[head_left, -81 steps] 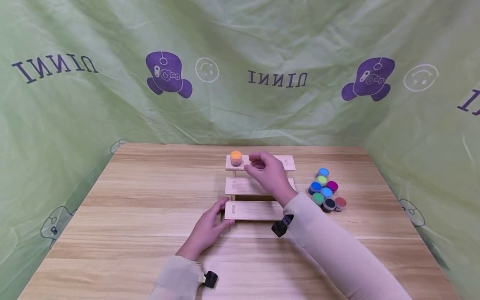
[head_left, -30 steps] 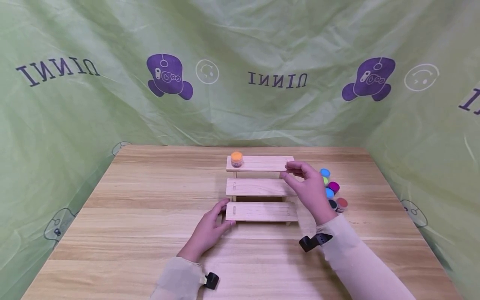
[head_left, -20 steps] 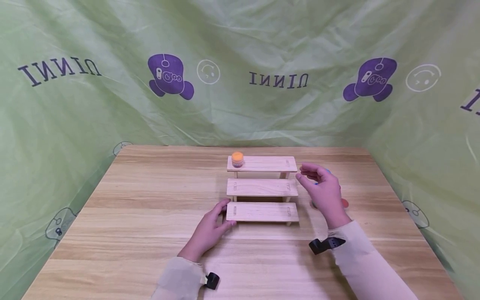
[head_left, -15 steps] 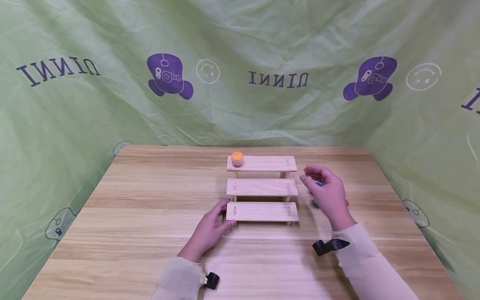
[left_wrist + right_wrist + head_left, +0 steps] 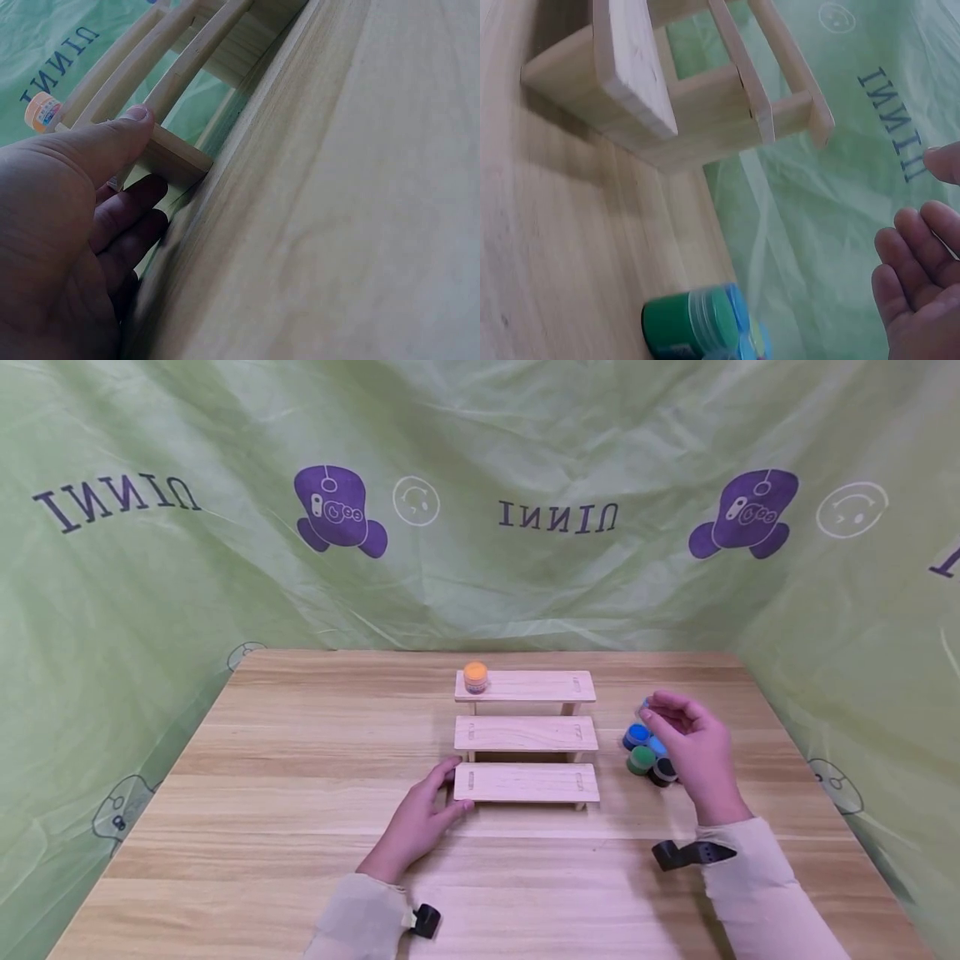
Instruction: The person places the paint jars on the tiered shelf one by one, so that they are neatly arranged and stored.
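A small wooden three-step display stand (image 5: 525,782) stands mid-table. My left hand (image 5: 416,822) holds the left end of its lowest step; in the left wrist view the thumb (image 5: 124,139) lies on the step's edge, with the fingers round the side. One orange-lidded paint pot (image 5: 476,677) sits at the left of the top step. My right hand (image 5: 693,752) hovers over the paint pots at the right, fingers loosely bent and holding nothing. Among these pots are a green pot (image 5: 641,761), a dark blue pot (image 5: 637,737) and a black pot (image 5: 662,772); the hand hides others.
The wood-grain table (image 5: 262,793) extends widely around the stand. A green printed cloth (image 5: 480,585) hangs behind the table and along both sides. Black wrist cameras sit on both sleeves.
My right hand has moved from above the top step rightward to over the paint pots. The left hand stays at the stand, and the orange pot keeps its place.
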A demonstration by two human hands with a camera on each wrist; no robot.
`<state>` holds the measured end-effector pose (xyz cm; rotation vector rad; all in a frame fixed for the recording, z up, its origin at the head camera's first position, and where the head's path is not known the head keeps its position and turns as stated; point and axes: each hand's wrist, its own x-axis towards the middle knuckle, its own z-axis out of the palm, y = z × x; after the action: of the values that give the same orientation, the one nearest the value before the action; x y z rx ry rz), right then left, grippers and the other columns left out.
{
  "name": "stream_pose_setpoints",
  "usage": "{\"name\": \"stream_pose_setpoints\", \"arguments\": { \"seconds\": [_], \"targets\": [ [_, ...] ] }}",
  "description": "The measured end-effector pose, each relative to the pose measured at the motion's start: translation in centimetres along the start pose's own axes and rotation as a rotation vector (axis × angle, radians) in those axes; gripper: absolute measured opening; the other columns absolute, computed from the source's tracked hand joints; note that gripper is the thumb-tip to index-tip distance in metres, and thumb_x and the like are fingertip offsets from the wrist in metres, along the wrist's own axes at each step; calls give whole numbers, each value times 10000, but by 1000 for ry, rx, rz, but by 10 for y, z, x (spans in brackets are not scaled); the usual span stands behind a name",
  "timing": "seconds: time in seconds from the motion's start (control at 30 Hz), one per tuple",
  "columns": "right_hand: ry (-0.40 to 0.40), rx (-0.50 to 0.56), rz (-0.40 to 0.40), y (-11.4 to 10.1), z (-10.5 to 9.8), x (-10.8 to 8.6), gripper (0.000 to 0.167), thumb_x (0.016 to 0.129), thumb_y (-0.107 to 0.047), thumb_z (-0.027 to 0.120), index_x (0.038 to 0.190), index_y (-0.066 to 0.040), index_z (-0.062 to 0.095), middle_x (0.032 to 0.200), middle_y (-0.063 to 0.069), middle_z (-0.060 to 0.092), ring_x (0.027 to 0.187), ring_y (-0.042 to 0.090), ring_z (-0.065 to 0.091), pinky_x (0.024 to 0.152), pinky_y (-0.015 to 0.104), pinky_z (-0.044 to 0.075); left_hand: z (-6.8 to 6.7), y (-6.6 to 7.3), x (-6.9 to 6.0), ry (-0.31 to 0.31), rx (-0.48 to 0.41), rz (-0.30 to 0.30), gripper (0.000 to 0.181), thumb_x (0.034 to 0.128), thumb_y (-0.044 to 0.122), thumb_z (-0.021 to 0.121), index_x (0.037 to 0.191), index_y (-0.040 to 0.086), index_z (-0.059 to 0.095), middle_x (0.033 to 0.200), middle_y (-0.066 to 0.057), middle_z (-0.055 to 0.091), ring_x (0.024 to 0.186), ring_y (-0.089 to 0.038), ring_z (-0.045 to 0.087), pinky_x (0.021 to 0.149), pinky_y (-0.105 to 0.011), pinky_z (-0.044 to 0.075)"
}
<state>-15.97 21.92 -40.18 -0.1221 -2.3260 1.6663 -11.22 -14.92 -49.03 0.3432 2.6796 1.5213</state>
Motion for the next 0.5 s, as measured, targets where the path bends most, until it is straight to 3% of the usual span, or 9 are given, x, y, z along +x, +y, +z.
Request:
{"name": "stream_pose_setpoints", "arguments": {
  "seconds": [0.3,0.43,0.5],
  "targets": [
    [-12,-81,74,15,-22,-2,516,932,-338,733,1330,-35,607,1135,-90,660,989,29,595,737,118,508,2,2,1,0,-18,-1,689,912,263,759,1510,148,436,1325,-84,636,1323,-281,516,1145,-522,331],
    [-12,-51,118,20,-30,-2,508,923,-326,745,1334,-62,607,1100,-152,650,956,11,605,654,170,545,1,1,0,7,-13,-1,688,910,254,762,1507,143,438,1323,-86,637,1317,-282,521,1141,-524,336],
    [-5,-45,114,22,-34,-2,486,927,-307,744,1324,-60,612,1077,-175,652,945,-10,613,674,153,544,1,1,0,6,-14,-1,692,911,258,761,1510,141,435,1328,-87,635,1321,-283,518,1142,-525,333]
  ]
}}
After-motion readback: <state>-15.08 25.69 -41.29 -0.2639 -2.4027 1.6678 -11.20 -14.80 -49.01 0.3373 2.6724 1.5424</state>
